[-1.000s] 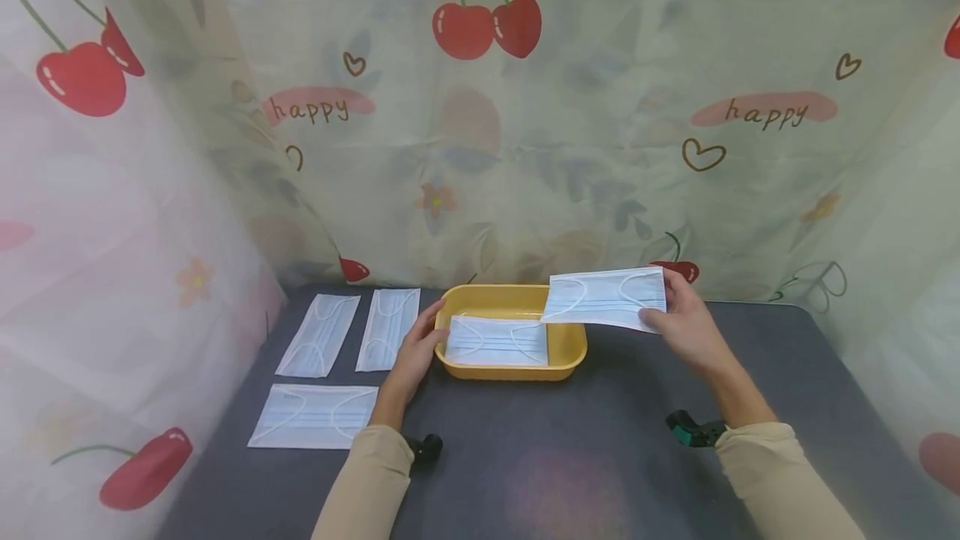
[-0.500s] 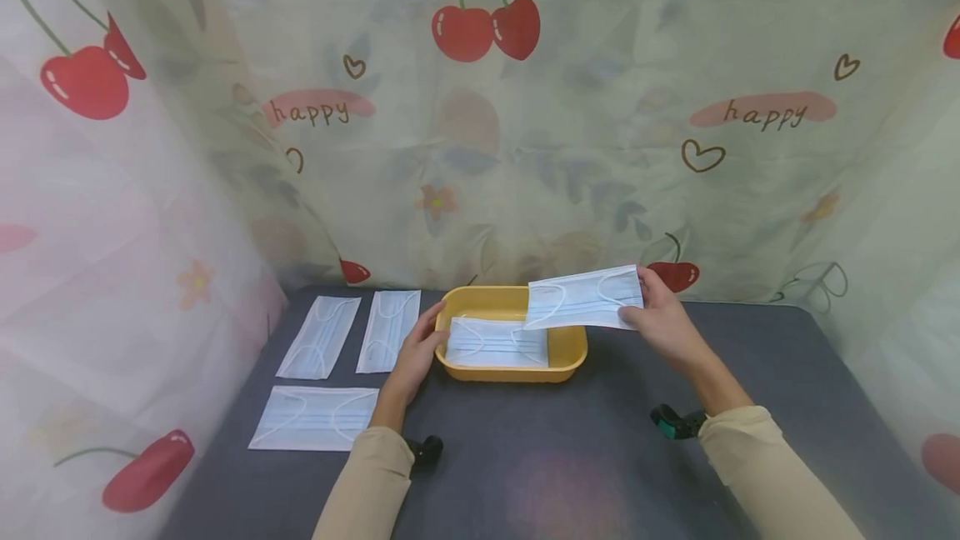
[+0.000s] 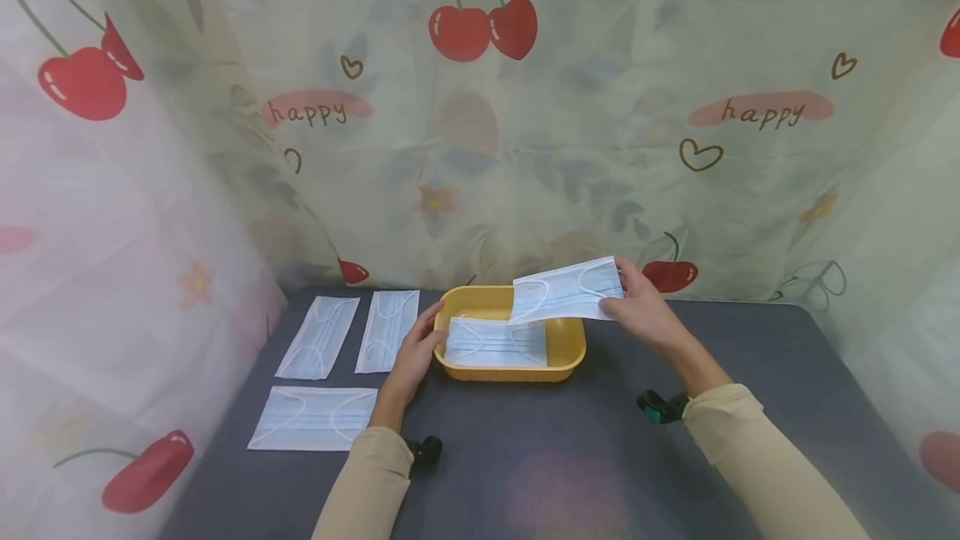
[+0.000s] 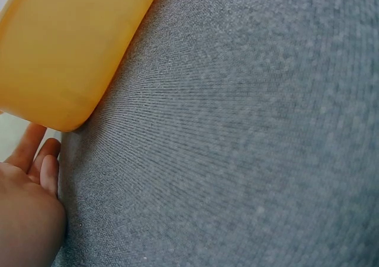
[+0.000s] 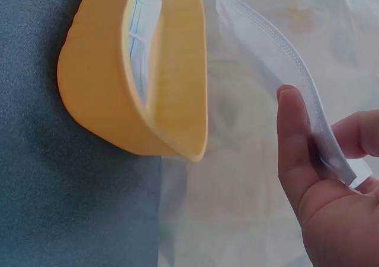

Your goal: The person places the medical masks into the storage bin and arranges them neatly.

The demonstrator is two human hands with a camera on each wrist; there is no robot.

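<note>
A yellow tray (image 3: pixel 566 348) sits mid-table with one light blue face mask (image 3: pixel 495 342) lying in it. My right hand (image 3: pixel 637 311) pinches a second face mask (image 3: pixel 566 290) by its right end, holding it over the tray's back right part. In the right wrist view the held mask (image 5: pixel 278 60) runs past my thumb (image 5: pixel 293 154), with the tray (image 5: pixel 172 95) to the left. My left hand (image 3: pixel 416 352) rests against the tray's left rim; the left wrist view shows its fingers (image 4: pixel 35 160) beside the tray wall (image 4: pixel 65 48).
Three more masks lie flat at the left: two side by side (image 3: pixel 318 336) (image 3: pixel 388 329) and one nearer me (image 3: pixel 315 417). The dark grey table (image 3: pixel 570 457) is walled by cherry-print curtains (image 3: pixel 480 123) at the back and sides.
My right hand has carried the mask leftward from beside the tray's right end to over the tray. The left hand and the other masks have stayed put.
</note>
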